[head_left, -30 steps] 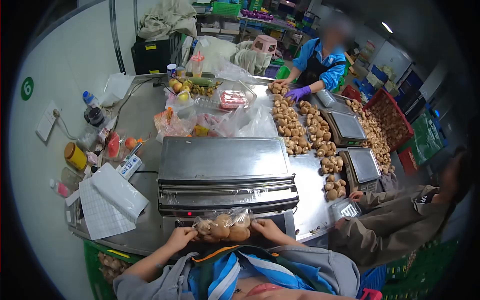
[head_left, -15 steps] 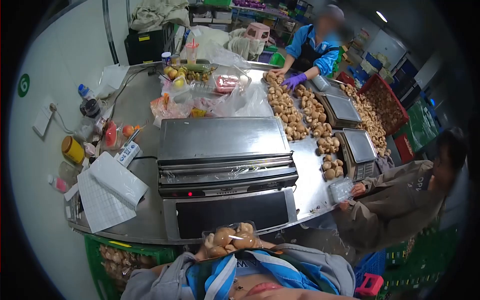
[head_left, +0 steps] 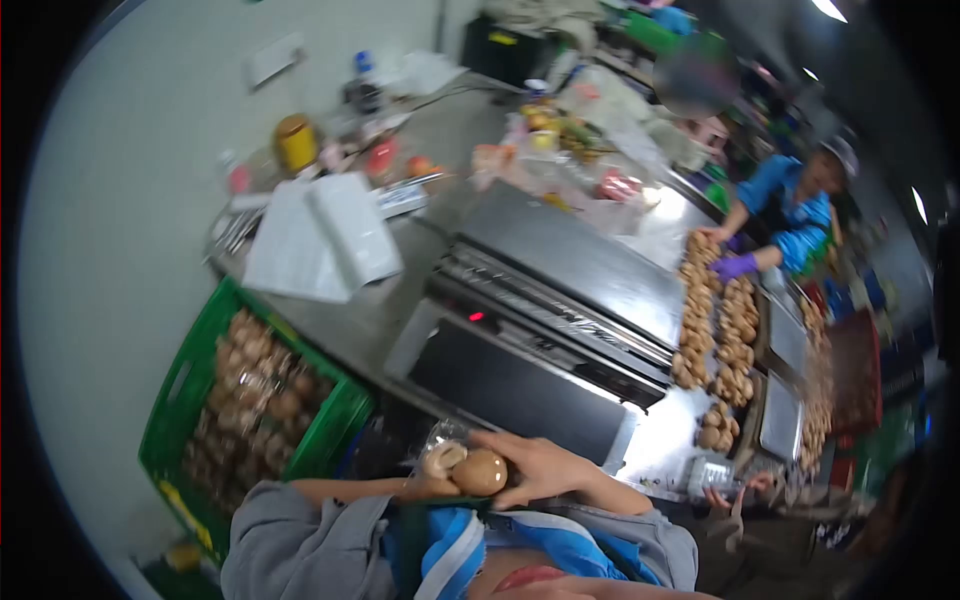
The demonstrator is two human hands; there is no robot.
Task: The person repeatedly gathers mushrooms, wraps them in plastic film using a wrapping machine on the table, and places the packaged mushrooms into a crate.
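Note:
Close to my chest is a film-wrapped pack of mushrooms (head_left: 478, 472), with brown caps and a pale underside showing through the clear wrap. My right hand (head_left: 540, 466) curls around the pack's right side, thumb and fingers bent against it. On the other side my left hand (head_left: 418, 487) supports the pack, its fingers mostly hidden behind the mushrooms. Just beyond the pack lies the black plate (head_left: 515, 385) of a steel wrapping machine (head_left: 570, 265), whose red light is lit. To the left, a green crate (head_left: 345, 412) holds several wrapped packs of mushrooms (head_left: 260, 390).
Papers (head_left: 320, 240) and a yellow jar (head_left: 296, 143) lie on the steel table's left part. Rows of mushrooms (head_left: 698, 310) and scales (head_left: 782, 415) stand at right. A co-worker's purple glove (head_left: 735, 266) reaches among mushrooms; another person's hand is near a clear tray (head_left: 708, 475).
My view has swung left, bringing the green crate more fully into sight. The wrapped pack remains at my chest, and my right hand now shows around its side.

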